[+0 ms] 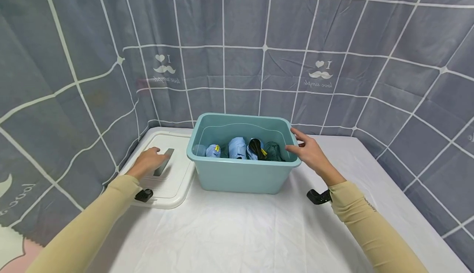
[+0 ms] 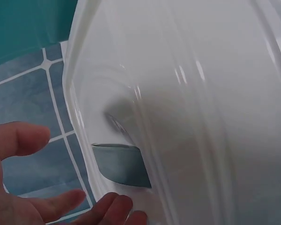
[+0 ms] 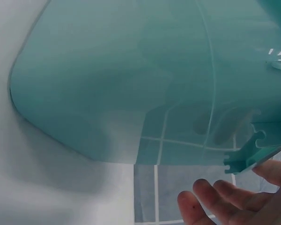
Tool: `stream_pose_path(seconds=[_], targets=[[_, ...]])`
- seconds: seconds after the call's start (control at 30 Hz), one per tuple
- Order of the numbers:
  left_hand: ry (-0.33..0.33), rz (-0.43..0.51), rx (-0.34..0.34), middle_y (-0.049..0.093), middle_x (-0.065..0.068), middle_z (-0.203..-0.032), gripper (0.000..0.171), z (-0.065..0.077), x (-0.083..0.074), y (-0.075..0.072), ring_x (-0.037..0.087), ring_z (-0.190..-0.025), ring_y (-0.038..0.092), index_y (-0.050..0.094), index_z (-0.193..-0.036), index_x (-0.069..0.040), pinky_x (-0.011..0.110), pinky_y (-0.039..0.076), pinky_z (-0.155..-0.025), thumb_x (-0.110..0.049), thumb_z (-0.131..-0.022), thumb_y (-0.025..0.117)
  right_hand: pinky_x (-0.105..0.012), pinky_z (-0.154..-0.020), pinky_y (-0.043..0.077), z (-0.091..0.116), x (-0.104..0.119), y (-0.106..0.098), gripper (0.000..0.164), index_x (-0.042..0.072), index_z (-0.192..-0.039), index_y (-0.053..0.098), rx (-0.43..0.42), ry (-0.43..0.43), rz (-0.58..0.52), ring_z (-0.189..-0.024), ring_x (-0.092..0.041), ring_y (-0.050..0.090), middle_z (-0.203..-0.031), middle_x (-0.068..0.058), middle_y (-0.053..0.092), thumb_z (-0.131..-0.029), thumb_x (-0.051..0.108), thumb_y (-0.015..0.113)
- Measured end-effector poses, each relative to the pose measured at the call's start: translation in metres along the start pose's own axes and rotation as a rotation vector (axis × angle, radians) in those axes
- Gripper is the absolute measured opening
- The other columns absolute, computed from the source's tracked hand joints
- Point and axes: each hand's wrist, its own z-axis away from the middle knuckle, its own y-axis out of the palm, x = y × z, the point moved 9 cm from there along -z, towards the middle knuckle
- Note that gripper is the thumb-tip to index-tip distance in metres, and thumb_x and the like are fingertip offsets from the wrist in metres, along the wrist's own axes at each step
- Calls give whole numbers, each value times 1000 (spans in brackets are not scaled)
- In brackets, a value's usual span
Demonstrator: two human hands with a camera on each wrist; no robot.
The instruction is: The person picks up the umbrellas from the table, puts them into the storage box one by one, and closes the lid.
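A light teal plastic bin (image 1: 242, 178) stands on the white-covered table. Inside it lie rolled bundles, among them a light blue roll (image 1: 237, 147), a dark green one (image 1: 273, 151) and a black one with a yellow tag (image 1: 255, 147). To its left lies a white lid (image 1: 174, 193) with a grey strip (image 1: 164, 163) set in it. Over the lid is my left hand (image 1: 148, 162), thumb apart from the fingers (image 2: 110, 208), which lie close by the grey strip (image 2: 122, 164). My right hand (image 1: 310, 153) is at the bin's right rim (image 3: 267, 152), fingers spread and loosely bent, nothing gripped.
Grey curtains (image 1: 240, 30) with white grid lines hang behind the table and along both sides. White cloth (image 1: 229, 227) covers the table. A pink and white patterned fabric (image 1: 18, 248) shows at the lower left.
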Motion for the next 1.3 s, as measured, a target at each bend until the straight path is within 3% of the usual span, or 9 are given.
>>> stream_pose_path(seconds=[0.37, 0.63, 1.07, 1.3], targets=[[32, 4, 60, 34, 41, -149, 75, -4, -1, 11, 56, -134, 39, 29, -147, 19, 60, 37, -109, -24, -92, 55, -53, -99, 47, 2, 1, 1, 78, 25, -162, 26, 8, 5, -13, -131, -39, 44, -161, -23, 30, -96, 32, 66], [90, -116, 43, 50, 40, -135, 70, -10, 1, 18, 43, -106, 58, 37, -144, 18, 51, 50, -90, -12, -87, 64, -54, -100, 46, 3, -1, 4, 77, 26, -162, 26, 14, 15, -14, -132, -39, 45, -160, -23, 31, -96, 32, 66], [95, -116, 11, 51, 40, -135, 67, -12, 0, 6, 42, -101, 58, 46, -141, 13, 51, 49, -87, -10, -81, 65, -54, -99, 46, 1, 0, 5, 77, 28, -161, 27, 5, 4, -11, -131, -39, 45, -160, -23, 32, -95, 33, 66], [98, -117, -10, 48, 40, -139, 68, -14, -9, -14, 44, -106, 58, 43, -143, 12, 54, 48, -93, -14, -84, 64, -57, -103, 43, 2, -2, 2, 78, 27, -161, 26, -3, 10, -6, -136, -42, 42, -161, -23, 30, -95, 34, 66]])
